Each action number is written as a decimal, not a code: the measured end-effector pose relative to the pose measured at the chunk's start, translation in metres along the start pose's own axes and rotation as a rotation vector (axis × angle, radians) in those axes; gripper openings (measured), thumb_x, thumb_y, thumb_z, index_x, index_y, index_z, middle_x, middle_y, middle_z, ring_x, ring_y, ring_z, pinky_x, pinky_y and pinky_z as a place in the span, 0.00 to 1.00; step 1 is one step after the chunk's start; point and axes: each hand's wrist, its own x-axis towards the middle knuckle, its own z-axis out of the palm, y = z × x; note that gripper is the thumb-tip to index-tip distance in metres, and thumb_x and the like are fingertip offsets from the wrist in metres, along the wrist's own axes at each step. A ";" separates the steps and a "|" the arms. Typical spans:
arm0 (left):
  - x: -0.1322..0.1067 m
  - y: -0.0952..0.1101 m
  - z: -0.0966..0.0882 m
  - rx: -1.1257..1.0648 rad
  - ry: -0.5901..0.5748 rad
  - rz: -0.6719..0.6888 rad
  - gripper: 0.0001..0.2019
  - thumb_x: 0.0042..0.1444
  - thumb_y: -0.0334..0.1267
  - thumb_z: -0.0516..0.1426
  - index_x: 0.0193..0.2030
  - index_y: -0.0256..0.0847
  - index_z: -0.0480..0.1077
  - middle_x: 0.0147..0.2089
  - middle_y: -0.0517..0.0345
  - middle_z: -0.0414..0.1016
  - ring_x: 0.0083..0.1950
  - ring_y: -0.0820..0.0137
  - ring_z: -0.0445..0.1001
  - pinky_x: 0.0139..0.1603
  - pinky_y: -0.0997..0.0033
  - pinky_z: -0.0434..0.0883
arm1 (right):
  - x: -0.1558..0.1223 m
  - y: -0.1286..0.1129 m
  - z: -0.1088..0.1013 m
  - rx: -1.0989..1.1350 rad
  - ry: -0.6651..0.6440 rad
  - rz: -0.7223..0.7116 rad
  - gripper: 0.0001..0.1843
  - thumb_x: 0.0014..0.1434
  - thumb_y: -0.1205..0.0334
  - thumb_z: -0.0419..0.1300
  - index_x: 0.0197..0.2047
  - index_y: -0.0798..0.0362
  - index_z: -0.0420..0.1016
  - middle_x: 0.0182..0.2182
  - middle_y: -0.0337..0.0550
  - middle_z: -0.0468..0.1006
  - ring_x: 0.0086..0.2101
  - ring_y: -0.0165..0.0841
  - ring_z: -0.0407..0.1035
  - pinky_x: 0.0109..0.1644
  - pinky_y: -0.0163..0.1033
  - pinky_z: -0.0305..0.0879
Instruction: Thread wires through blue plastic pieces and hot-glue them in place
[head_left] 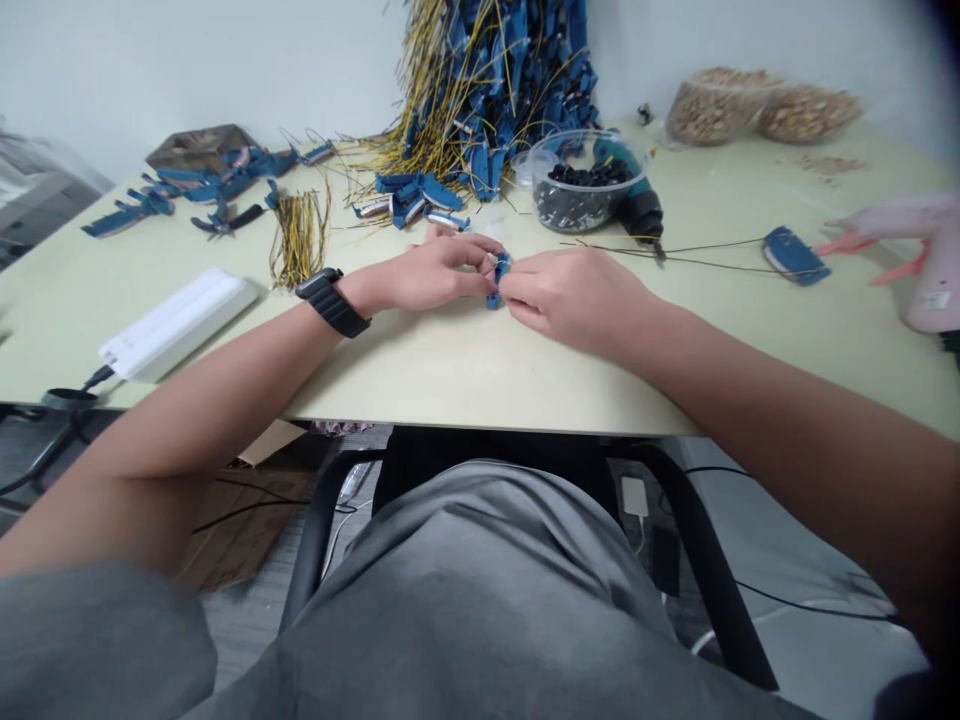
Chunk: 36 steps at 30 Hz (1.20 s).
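- The left hand point(431, 272) (a dark watch point(332, 301) sits on its wrist) pinches a small blue part point(498, 279) at its fingertips, low over the table point(465, 370).
- The right hand point(574, 297) meets it from the other side, fingers closed on the same part, though how it grips is partly hidden.
- Just behind stands a clear tub point(581, 185) of dark pieces, a teal tool point(634, 195) leaning beside it.
- A heap of blue pieces with yellow wires point(491, 90) rises at the back.
- A pink glue gun point(911, 250) lies far right.

Bare table point(465, 370) before the blue part point(497, 275), wired pile point(487, 90) and plastic tub point(581, 195) close behind, glue gun point(926, 260) right
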 end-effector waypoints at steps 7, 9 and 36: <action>-0.003 0.005 -0.001 0.018 -0.001 -0.032 0.19 0.73 0.58 0.65 0.54 0.50 0.91 0.90 0.54 0.79 0.93 0.34 0.67 0.98 0.26 0.49 | 0.001 0.013 0.009 0.230 0.071 0.015 0.15 0.83 0.66 0.61 0.42 0.49 0.85 0.36 0.45 0.85 0.39 0.42 0.76 0.48 0.47 0.65; -0.004 0.007 -0.001 0.027 -0.007 -0.038 0.19 0.74 0.57 0.64 0.54 0.48 0.91 0.91 0.54 0.78 0.93 0.34 0.66 0.98 0.27 0.48 | 0.002 0.015 0.013 0.262 0.089 0.000 0.13 0.80 0.68 0.62 0.41 0.49 0.82 0.35 0.44 0.84 0.37 0.40 0.74 0.48 0.46 0.64; 0.003 -0.001 0.000 0.010 0.010 -0.047 0.19 0.70 0.56 0.66 0.54 0.48 0.92 0.88 0.54 0.80 0.90 0.31 0.66 0.96 0.23 0.49 | 0.008 -0.017 0.006 -0.097 -0.052 0.041 0.21 0.82 0.72 0.56 0.59 0.59 0.93 0.48 0.59 0.94 0.44 0.48 0.83 0.47 0.51 0.64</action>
